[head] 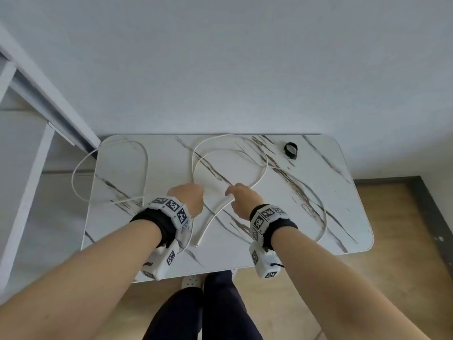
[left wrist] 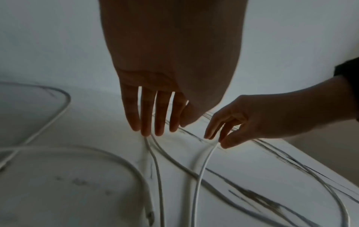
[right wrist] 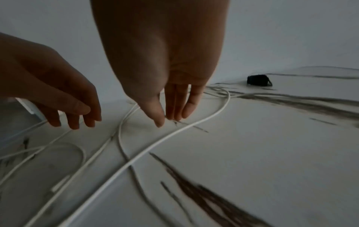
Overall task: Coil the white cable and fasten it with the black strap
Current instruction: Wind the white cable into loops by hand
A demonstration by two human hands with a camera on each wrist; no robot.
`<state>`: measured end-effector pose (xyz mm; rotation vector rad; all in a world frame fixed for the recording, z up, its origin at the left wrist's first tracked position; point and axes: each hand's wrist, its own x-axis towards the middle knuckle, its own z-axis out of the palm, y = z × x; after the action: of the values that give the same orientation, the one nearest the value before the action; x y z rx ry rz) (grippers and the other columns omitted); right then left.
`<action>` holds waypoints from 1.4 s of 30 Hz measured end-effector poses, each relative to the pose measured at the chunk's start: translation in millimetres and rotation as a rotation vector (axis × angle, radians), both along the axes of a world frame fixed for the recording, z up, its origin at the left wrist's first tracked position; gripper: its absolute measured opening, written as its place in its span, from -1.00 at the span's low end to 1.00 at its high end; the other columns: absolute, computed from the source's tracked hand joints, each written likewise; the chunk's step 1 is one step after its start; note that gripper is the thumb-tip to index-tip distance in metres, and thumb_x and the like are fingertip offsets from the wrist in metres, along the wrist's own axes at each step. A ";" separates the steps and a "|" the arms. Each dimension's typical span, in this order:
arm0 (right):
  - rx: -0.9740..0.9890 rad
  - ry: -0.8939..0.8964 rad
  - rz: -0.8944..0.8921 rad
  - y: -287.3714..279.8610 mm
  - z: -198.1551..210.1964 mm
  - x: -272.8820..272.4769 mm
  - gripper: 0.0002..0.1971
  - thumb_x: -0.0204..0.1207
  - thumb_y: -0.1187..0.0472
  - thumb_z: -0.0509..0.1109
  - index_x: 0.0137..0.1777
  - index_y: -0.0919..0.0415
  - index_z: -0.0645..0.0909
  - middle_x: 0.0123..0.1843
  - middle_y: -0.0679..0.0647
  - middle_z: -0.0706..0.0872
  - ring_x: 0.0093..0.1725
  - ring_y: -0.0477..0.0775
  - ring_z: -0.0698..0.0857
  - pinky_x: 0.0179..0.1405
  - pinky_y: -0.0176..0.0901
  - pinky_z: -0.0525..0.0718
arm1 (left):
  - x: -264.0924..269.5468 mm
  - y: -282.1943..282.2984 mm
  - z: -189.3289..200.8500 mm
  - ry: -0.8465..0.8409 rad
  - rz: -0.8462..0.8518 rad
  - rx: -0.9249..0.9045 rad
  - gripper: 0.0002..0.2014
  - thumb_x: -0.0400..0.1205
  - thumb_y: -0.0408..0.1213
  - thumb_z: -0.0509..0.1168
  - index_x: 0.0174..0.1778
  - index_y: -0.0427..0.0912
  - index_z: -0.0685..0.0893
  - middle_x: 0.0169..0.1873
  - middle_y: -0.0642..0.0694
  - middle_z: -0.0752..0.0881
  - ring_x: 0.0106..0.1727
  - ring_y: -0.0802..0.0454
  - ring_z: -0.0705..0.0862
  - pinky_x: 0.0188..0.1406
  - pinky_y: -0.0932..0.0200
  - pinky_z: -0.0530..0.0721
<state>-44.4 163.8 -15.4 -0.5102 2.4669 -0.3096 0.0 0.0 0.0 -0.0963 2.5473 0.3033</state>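
The white cable sprawls in loose loops over the marble-patterned table; one loop hangs past the left edge. A cable end lies near the front. My left hand reaches down with straight fingers, and in the left wrist view its tips hover at two strands of the cable. My right hand is beside it, with its thumb and fingers straight just above a strand of the cable, holding nothing. The black strap, rolled into a ring, lies at the table's far right.
A white wall stands right behind the table. A white door frame is at the left. Wooden floor shows to the right, and my legs are at the front edge.
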 end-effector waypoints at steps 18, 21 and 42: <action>-0.062 0.009 0.022 8.5 -24.8 -16.2 -0.89 0.51 0.30 0.35 -0.10 0.09 0.68 0.06 0.07 0.67 0.05 0.15 0.69 0.02 0.06 0.69 | 5.2 21.9 -41.5 -0.080 0.123 0.316 -0.75 0.68 -0.28 0.11 0.13 -0.20 0.66 0.14 -0.12 0.72 0.15 -0.11 0.67 0.00 0.19 0.54; -0.122 0.026 0.028 11.8 -13.0 -19.0 -0.92 0.52 0.27 0.37 -0.08 0.11 0.68 0.06 0.05 0.69 0.06 0.11 0.67 0.03 0.03 0.68 | 5.9 24.0 -34.8 -0.119 0.146 0.388 -0.76 0.67 -0.25 0.19 0.17 -0.23 0.65 0.15 -0.14 0.71 0.15 -0.09 0.66 0.12 0.16 0.56; -0.476 0.221 -0.091 34.4 100.8 -35.0 -0.90 0.47 0.17 0.45 -0.06 0.10 0.76 -0.01 0.01 0.81 -0.06 -0.05 0.67 0.04 -0.14 0.63 | 14.9 29.1 82.9 -0.254 0.570 1.162 -0.83 0.69 -0.38 0.20 0.12 -0.32 0.63 -0.06 -0.25 0.79 -0.07 -0.10 0.79 0.15 -0.07 0.72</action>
<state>-79.4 198.2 85.4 -0.6547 2.6340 -0.9356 14.9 29.1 82.9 -0.3697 1.6988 1.7667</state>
